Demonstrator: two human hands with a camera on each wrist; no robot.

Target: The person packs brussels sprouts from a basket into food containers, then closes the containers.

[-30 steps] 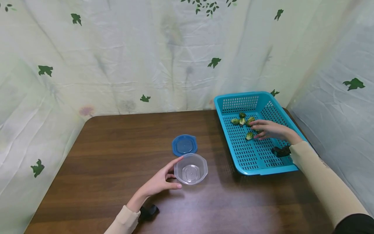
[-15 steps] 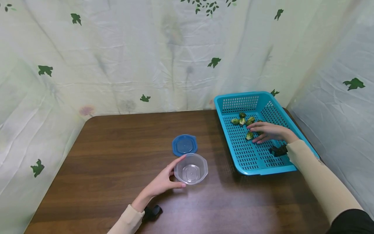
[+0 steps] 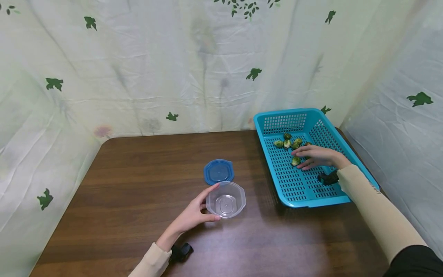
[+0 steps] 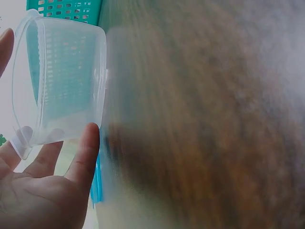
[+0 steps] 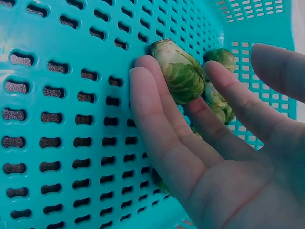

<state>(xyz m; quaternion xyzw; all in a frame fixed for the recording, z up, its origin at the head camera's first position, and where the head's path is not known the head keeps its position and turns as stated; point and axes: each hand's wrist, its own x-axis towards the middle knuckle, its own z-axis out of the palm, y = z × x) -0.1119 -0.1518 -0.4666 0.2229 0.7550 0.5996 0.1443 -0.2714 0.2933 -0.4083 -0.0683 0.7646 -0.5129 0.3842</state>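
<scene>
1. Tabletop [image 3: 145,184], brown, wood-grained: I log it under the left grip and reaching away on every side of it.
2. Left grip [image 3: 191,216], one: grasping the clear container at its near-left side, thumb and fingers set round the wall.
3. Blue lid [image 3: 219,171], one: on the tabletop, ahead and right of the left grip, just past the container's far edge.
4. Clear container [image 3: 226,202], one: mouth upward, directly right of the left grip; nothing seen inside.
5. Other sprouts [image 3: 278,144], several: in the basket, mostly ahead and left of the right grip; some part-hidden by it.
6. Nearest sprout [image 3: 295,161], one: just left of the right grip, at its fingertips; the left grip is well apart. I judge this the governing relation. In my right wrist view its long axis looks roughly in line with the fingers.
7. Blue basket [image 3: 318,202], one: perforated, under and around the right grip.
8. Right grip [image 3: 322,155], one: released, fingers extended and spread; contact with the sprout I cannot tell.
</scene>
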